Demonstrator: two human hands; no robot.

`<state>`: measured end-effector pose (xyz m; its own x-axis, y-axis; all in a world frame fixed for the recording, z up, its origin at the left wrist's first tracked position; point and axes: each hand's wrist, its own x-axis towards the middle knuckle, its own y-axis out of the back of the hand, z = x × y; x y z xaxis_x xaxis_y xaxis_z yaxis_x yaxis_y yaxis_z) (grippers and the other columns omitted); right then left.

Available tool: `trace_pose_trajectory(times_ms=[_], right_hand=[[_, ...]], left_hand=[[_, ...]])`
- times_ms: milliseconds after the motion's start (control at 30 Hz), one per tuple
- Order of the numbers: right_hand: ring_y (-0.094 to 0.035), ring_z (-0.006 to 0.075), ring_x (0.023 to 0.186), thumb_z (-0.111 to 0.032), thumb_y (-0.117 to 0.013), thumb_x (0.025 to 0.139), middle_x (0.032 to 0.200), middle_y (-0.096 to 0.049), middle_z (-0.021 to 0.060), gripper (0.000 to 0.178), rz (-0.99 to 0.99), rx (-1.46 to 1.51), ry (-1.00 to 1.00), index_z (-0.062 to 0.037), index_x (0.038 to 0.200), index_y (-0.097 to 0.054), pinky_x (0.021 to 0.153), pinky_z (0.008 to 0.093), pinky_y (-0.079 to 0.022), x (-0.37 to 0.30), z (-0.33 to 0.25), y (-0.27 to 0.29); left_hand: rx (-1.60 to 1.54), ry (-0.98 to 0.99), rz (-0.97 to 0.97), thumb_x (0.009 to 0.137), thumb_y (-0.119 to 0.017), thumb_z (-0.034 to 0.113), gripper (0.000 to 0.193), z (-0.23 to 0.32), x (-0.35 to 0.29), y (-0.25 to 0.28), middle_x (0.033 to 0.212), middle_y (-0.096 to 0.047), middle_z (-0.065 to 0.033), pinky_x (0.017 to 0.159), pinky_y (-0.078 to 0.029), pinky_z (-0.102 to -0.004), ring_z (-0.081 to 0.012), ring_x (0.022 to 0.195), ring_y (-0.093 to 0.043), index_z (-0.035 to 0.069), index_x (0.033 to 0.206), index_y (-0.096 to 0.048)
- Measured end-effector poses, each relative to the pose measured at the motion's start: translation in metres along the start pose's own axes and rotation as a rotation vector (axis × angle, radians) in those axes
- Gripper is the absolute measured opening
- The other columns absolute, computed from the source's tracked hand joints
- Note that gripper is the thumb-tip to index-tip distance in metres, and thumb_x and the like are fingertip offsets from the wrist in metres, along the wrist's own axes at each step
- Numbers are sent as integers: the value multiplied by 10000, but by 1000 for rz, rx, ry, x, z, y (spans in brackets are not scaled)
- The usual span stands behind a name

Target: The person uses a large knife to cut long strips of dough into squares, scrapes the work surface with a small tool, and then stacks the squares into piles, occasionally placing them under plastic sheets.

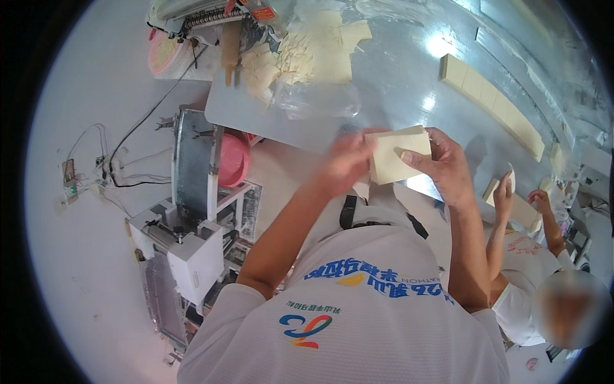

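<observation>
A small stack of square, pale-yellow dough sheets is held up in front of my body, near the table's edge. My right hand grips it from the right, with the thumb lying across the top sheet and the fingers behind. At the stack's left edge is my left hand, smeared by motion. Its fingertips meet the edge of the sheets, but whether they pinch any cannot be made out. A narrow pale flap hangs below the stack's lower left corner.
On the metal table lie loose dough sheets and scraps, a plastic bag and a rolling pin. A row of dough stacks stands at right. A co-worker's hands work beside me. Machinery and a pink basin are left.
</observation>
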<state>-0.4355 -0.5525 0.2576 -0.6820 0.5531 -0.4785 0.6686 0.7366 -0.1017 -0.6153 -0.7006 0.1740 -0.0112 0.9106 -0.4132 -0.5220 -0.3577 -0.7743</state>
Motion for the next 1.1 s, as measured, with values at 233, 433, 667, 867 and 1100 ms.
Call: trace_pose_trajectory(times_ms=[233,433,667,867,1100], right_hand=[[-698,139,911,-159,-828,880,1015,-765,127,404,274,-501,19,47,1198,-689,844,300,-558,-4,-4,-7],[-716,184,855,-181,-822,866,964,-768,134,424,424,-648,49,41,1201,-687,821,326,-567,-27,11,0],[-734,245,869,-158,-835,859,987,-767,167,430,501,-839,3,14,1223,-682,825,343,-575,-45,-4,4],[-750,359,777,-161,-867,815,892,-752,192,405,385,-768,173,-14,1155,-702,726,382,-586,-55,-40,-4],[-727,211,764,-198,-859,846,880,-757,186,397,415,-584,-16,48,1126,-722,738,343,-571,-30,-33,12]], left_hand=[[1824,-341,679,974,-737,263,338,2,93,91,1223,-665,-198,1006,-510,-503,-361,1166,-628,4,1184,-681],[2072,-480,110,857,-696,75,189,-48,108,119,1118,-649,-161,1056,-468,-496,-372,1132,-613,25,1038,-680],[2163,-544,-128,882,-713,58,339,-78,73,90,1296,-647,-194,1195,-394,-490,-383,1331,-557,-17,1208,-660],[33,121,-144,1041,-520,612,805,-35,63,-17,1543,-523,-230,1235,-356,-534,-393,1461,-472,-42,1510,-486],[-583,192,-179,1067,-331,720,922,-47,55,-50,1626,-431,-217,1239,-353,-530,-378,1485,-450,-33,1599,-359]])
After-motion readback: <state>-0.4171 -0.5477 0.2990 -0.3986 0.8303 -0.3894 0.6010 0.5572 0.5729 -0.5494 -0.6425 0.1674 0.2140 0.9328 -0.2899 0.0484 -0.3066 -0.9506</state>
